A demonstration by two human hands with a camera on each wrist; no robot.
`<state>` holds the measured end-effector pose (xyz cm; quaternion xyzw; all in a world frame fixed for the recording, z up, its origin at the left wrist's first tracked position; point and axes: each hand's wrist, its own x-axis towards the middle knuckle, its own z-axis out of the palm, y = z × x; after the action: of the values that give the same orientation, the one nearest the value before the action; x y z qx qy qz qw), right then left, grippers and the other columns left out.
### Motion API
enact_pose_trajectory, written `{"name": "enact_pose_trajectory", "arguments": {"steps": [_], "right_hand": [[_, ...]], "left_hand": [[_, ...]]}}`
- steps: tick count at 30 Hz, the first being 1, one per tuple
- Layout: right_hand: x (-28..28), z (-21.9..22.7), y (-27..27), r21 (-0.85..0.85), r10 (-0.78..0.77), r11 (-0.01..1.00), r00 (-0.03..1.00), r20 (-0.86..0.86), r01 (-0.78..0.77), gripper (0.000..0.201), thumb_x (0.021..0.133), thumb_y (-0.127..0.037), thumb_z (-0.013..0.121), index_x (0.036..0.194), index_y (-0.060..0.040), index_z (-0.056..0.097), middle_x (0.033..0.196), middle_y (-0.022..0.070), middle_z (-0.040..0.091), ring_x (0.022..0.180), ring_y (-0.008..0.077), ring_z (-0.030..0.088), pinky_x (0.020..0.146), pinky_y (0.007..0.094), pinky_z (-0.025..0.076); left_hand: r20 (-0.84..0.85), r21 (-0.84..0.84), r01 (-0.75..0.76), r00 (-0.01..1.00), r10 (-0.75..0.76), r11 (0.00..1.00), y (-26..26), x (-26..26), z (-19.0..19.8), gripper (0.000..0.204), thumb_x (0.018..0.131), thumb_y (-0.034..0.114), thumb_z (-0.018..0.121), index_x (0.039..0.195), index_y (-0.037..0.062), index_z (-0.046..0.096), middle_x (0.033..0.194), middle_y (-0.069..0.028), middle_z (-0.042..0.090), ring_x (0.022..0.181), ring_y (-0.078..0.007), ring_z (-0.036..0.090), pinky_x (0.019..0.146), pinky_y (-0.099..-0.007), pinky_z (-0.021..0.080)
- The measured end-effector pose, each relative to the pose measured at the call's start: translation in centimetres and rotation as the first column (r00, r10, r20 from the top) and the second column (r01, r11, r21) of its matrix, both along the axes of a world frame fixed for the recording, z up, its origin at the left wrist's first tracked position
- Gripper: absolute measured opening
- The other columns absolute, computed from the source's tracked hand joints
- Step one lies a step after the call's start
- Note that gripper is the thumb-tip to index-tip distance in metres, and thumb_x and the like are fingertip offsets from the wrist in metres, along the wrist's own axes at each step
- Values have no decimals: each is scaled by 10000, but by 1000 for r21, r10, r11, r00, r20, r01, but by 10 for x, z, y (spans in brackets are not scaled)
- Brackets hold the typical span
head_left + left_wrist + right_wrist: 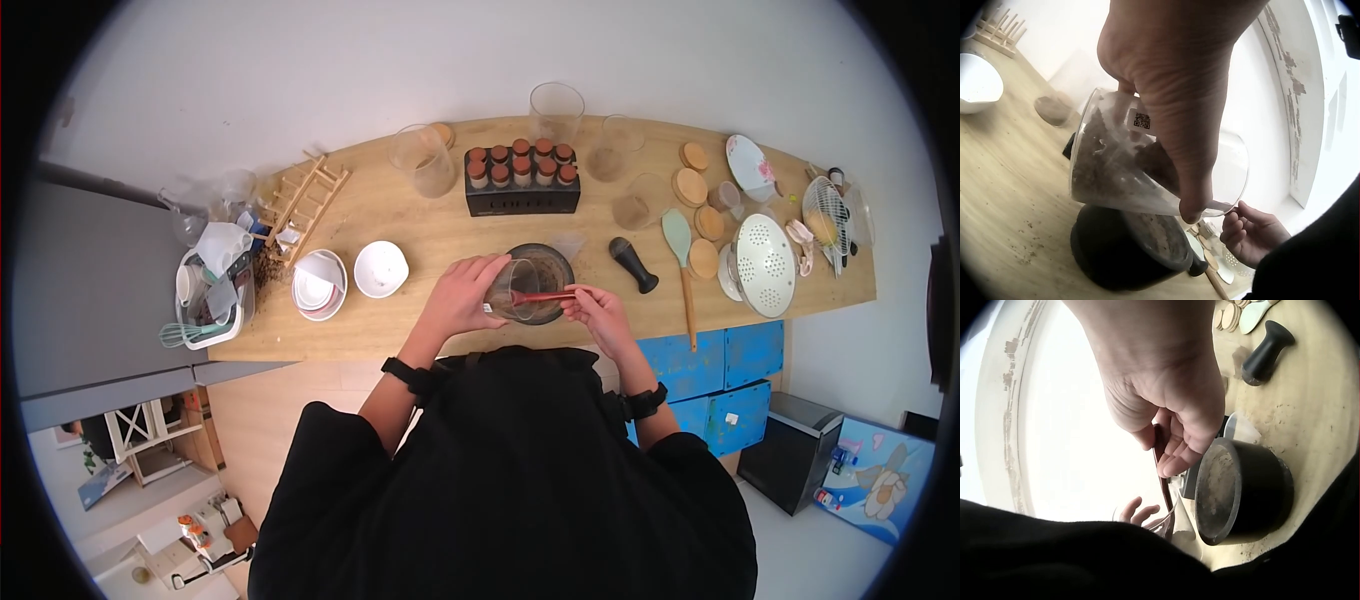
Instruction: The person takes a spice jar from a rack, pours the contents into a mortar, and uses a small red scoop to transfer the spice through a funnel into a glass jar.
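My left hand (462,297) grips a clear glass jar (1107,165) from above and holds it tilted over a black mortar (1116,250). Brown powder clings to the jar's inside and lies along its lower wall. From the other side, my right hand (600,318) pinches the handle of a reddish-brown spoon (1161,469), whose far end reaches into the jar's mouth. The mortar's inner wall is coated with pale brown powder in the right wrist view. A black pestle (633,265) lies on the table to the right of the mortar.
Behind the mortar stands a black rack (522,203) of brown-capped tubes, with several glass jars (425,165) around it. White bowls (381,270) sit left. A green spatula (677,240), wooden lids (704,258) and a white colander (765,265) lie right. Powder specks dot the tabletop.
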<state>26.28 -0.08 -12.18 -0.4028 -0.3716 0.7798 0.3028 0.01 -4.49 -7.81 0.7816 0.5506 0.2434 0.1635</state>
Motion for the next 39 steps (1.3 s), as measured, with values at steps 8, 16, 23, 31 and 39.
{"name": "enact_pose_trajectory", "arguments": {"steps": [8, 16, 23, 31, 39], "right_hand": [[6, -1, 2, -39, -64, 997, 997, -35, 62, 265, 952, -149, 486, 1111, 48, 565, 888, 98, 643, 772, 131, 606, 725, 253, 499], [38, -5, 7, 33, -235, 972, 972, 24, 234, 245, 947, -163, 505, 1059, 38, 589, 872, 100, 643, 772, 142, 612, 711, 266, 504], [24, 16, -10, 512, -215, 857, 869, 446, -51, 190, 885, -93, 583, 1048, 0, 614, 863, 78, 653, 757, 154, 619, 661, 291, 499], [26, 23, -16, 774, -402, 597, 755, 518, -214, 173, 871, -63, 581, 1029, -2, 610, 893, 117, 656, 750, 210, 633, 702, 301, 502], [75, -29, -6, 106, -643, 765, 764, 59, 635, 235, 935, -136, 520, 1086, 38, 568, 942, 116, 637, 821, 180, 628, 761, 293, 516]], "left_hand": [[1, 3, -14, 1000, 14, 1000, 4, -3, -2, 856, 519, 293, 797, 1271, 98, 436, 1183, -93, 541, 1054, -289, 533, 914, -396, 416], [-53, -57, -93, 995, 90, 994, 0, -27, -11, 902, 494, 293, 819, 1286, 122, 422, 1200, -96, 537, 1079, -292, 526, 932, -396, 411], [-39, -79, -231, 973, 229, 970, -1, -45, -13, 924, 489, 255, 845, 1293, 98, 418, 1192, -155, 548, 1049, -331, 546, 871, -386, 463], [227, -222, -342, 893, 389, 913, 3, -36, -13, 944, 539, 289, 847, 1335, 126, 365, 1185, -169, 549, 1046, -307, 568, 863, -405, 481], [746, -143, -360, 572, 340, 922, 88, -51, 1, 763, 595, 308, 847, 1103, 51, 339, 1120, -125, 527, 972, -210, 591, 803, -327, 488]]}}
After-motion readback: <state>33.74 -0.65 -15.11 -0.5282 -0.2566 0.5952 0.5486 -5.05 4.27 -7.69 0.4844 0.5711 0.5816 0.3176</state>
